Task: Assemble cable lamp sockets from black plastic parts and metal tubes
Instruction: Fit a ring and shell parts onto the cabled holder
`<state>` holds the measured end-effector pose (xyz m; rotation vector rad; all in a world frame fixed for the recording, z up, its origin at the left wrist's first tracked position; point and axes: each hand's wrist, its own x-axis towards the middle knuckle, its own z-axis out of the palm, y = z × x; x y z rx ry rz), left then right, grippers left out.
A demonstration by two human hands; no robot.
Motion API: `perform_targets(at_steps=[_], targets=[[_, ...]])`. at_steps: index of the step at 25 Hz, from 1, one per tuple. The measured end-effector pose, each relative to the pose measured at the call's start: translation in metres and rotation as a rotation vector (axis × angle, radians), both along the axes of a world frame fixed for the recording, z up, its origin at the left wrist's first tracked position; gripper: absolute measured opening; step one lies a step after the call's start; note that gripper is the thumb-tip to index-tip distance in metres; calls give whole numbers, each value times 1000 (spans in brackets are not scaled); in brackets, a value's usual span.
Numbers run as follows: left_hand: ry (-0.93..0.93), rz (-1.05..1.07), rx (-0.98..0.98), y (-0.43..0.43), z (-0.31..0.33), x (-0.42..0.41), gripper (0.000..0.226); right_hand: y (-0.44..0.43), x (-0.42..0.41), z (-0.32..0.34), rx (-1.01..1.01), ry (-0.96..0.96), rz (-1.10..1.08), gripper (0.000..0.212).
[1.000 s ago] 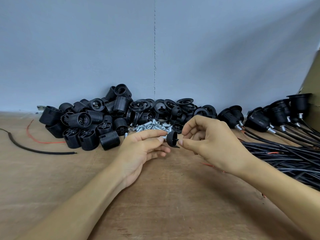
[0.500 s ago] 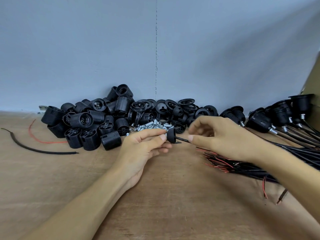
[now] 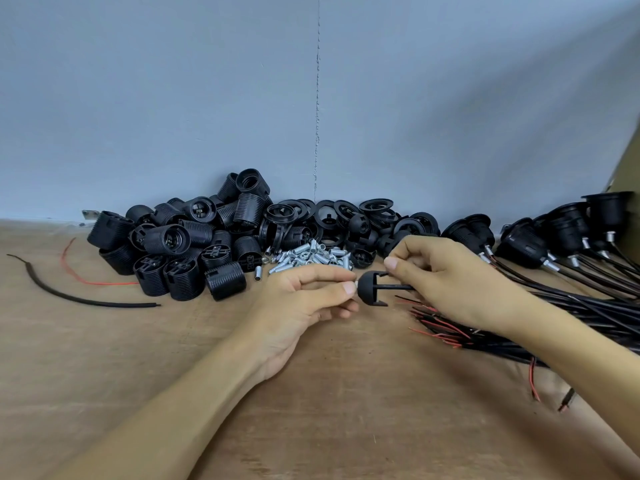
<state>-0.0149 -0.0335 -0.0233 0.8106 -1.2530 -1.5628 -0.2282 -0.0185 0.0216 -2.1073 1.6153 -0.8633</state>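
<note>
Left grip pinches the black cap, right grip pinches the cable entering it, metal tubes heaped just behind.

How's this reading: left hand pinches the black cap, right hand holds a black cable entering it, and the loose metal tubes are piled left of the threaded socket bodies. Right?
Not quite. The head view shows the metal tubes piled right of the threaded socket bodies. The rest holds: the left hand pinches the black cap and the right hand holds the black cable entering it.
</note>
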Motion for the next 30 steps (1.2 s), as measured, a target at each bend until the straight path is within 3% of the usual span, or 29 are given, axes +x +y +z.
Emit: perform_targets(at_steps=[3,6,9,11,17,22,24,27,30], targets=[[91,-9,67,3,0,-7,35,3,10,-7,-61,-46,3,21],[244,75,172,0,2,-6,37,1,4,3,2,-140,-31,24],[360,187,255,-6,5,1,20,1,-24,21,165,208,-6,37],[397,226,281,-8,5,4,12,0,-36,26,233,264,56,36],[385,132,283,-2,6,-7,16,0,-7,7,3,-88,51,24],[333,52,244,2,7,-11,13,4,20,-1,211,-662,61,23],[332,75,241,2,6,-10,9,4,19,3,325,-742,85,22],[366,178,248,-1,6,-7,5,3,-1,12,490,-534,77,29],[374,247,240,-4,5,-6,12,-1,-13,10,495,-380,55,28]])
